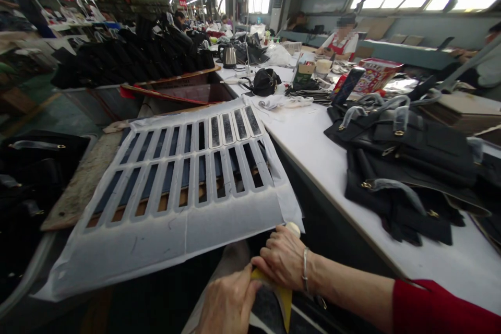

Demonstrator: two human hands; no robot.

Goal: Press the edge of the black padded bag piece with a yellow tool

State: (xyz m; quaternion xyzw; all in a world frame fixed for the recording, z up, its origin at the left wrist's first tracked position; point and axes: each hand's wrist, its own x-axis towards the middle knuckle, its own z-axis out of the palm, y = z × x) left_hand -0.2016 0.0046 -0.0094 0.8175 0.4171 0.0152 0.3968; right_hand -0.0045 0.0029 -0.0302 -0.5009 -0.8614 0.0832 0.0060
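At the bottom of the view, my left hand (227, 300) and my right hand (284, 258) come together, fingers closed. Between them is a yellow strip (287, 305), pinched at its upper end, over a dark piece with pale edges. A pale round end (293, 229) of something shows by my right knuckles; the rest of it is hidden. Just beyond my hands lies a white sheet (235, 214) with two rows of long slots. Several dark rectangular pieces with pale borders (228, 129) sit at its upper right slots.
Along the right runs a white table (313, 141) bearing black handbags (415, 162) with wrapped handles. Black pieces (136, 55) are heaped over bins at the back left. A kettle (227, 56) stands farther back, and a co-worker (342, 42) sits across the table.
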